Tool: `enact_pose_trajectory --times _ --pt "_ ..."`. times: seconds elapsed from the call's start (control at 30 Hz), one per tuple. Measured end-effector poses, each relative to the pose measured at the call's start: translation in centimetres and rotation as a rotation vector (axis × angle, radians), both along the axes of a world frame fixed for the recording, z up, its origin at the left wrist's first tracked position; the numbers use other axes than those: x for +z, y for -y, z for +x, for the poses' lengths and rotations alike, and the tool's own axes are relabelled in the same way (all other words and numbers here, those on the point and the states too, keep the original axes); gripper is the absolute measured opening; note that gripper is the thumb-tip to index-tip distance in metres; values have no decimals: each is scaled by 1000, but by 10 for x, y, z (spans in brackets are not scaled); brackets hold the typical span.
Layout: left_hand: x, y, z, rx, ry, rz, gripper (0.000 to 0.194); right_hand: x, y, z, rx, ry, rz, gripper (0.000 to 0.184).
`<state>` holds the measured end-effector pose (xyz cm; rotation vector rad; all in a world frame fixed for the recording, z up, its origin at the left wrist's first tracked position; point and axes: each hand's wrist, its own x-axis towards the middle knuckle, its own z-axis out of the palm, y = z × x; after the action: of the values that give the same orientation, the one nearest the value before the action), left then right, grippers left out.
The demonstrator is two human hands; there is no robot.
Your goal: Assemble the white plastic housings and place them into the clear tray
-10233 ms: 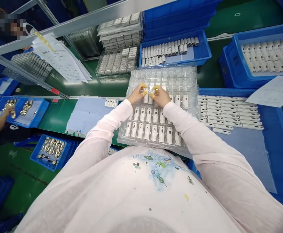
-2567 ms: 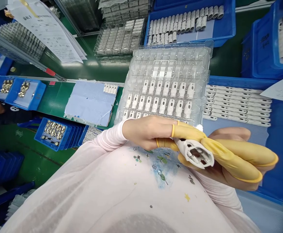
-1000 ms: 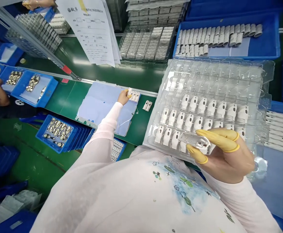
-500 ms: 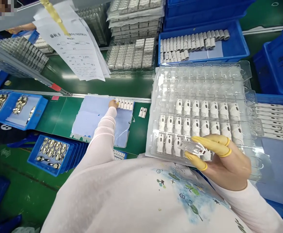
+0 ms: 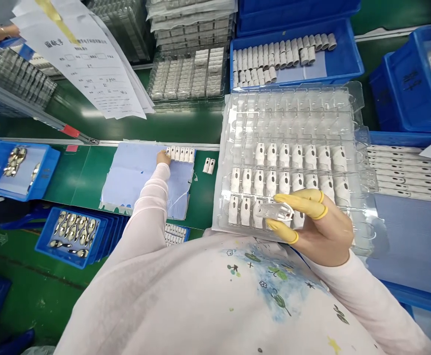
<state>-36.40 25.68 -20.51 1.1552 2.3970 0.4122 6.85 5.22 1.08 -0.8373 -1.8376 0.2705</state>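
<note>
The small white plastic part (image 5: 276, 212) is pinched between the yellow-cotted fingers (image 5: 300, 202) of my right hand (image 5: 324, 239), over the clear blister tray (image 5: 293, 113). My left hand (image 5: 162, 158) touches a row of white parts (image 5: 180, 154) on a blue sheet (image 5: 137, 187); I can't tell how its fingers stand.

A green tabletop (image 5: 77, 172) edged by 1 aluminium rail (image 5: 152, 146) crosses the factory floor (green-painted) (image 5: 19, 296), with printed sheets (image 5: 84, 64) hanging above and blue plastic crates (image 5: 410, 86) alongside.
</note>
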Motion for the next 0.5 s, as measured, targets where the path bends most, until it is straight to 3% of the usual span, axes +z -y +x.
enact_pose_trajectory --times 0.13,0.3,0.4,0.5 --pt "18 12 11 46 4 77 44 3 -2 1 23 -4 18 45" --pt "59 7 47 29 56 223 44 11 0 4 43 -16 11 39" --pt "91 21 90 -125 179 326 36 19 3 7 46 -46 1 38" --pt "130 73 142 -384 358 444 25 27 7 8 47 -68 -5 40"
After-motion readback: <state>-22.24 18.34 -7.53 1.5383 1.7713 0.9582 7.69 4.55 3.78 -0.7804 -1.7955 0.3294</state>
